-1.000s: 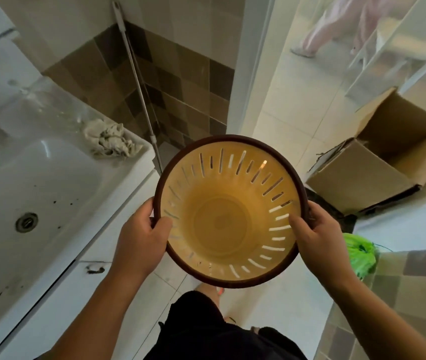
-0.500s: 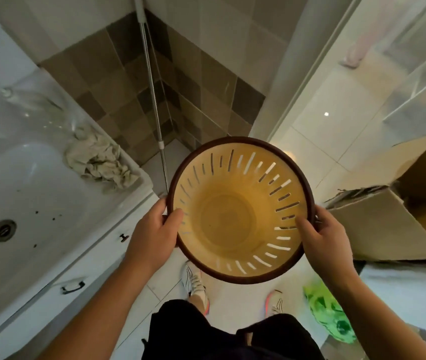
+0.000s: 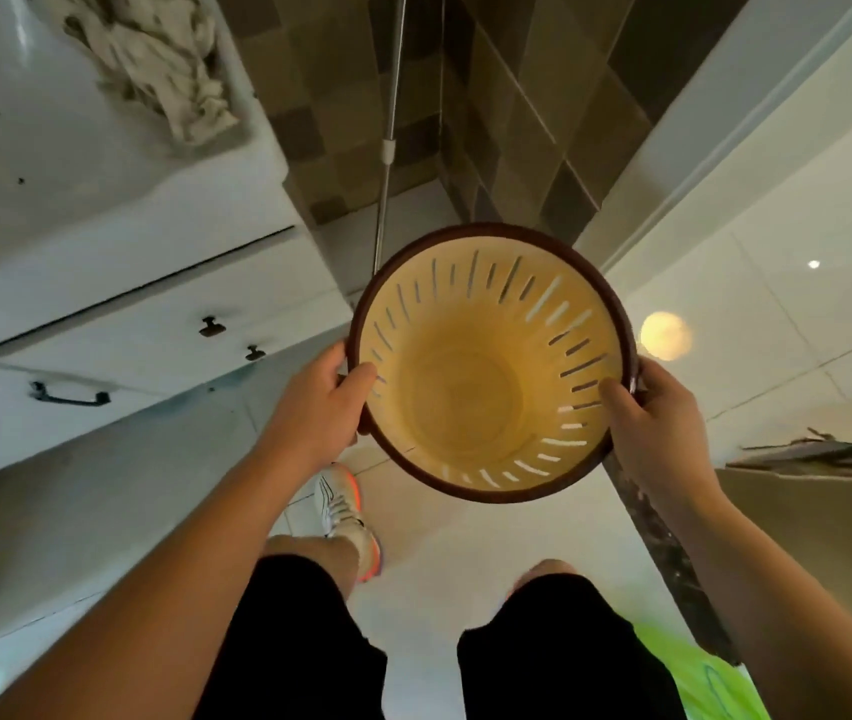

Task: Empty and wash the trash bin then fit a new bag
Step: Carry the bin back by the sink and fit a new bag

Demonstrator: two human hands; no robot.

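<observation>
You hold the trash bin [image 3: 491,366] out in front of you at arm's length, mouth toward the camera, above the pale tiled floor [image 3: 725,314]. Your left hand [image 3: 317,402] clasps the dark brown rim on its left side, thumb hooked over the edge onto the yellow inner wall, the other fingers out of sight behind the rim; your right hand [image 3: 657,423] grips the opposite side the same way, its thumb lying inside against the slotted wall. The bin's inside shows bare, with no bag or rubbish (light shows through the slits). Behind the bin a metal mop handle [image 3: 390,142] leans into the tiled corner, its lower end hidden by the rim. To the left stands a white sink [image 3: 39,163] with a crumpled rag [image 3: 164,59] on its edge, above a cabinet with dark handles [image 3: 68,397]. A cardboard box [image 3: 818,491] sits just beyond your right forearm, and a green bag [image 3: 709,678] lies on the floor beside your right leg.
</observation>
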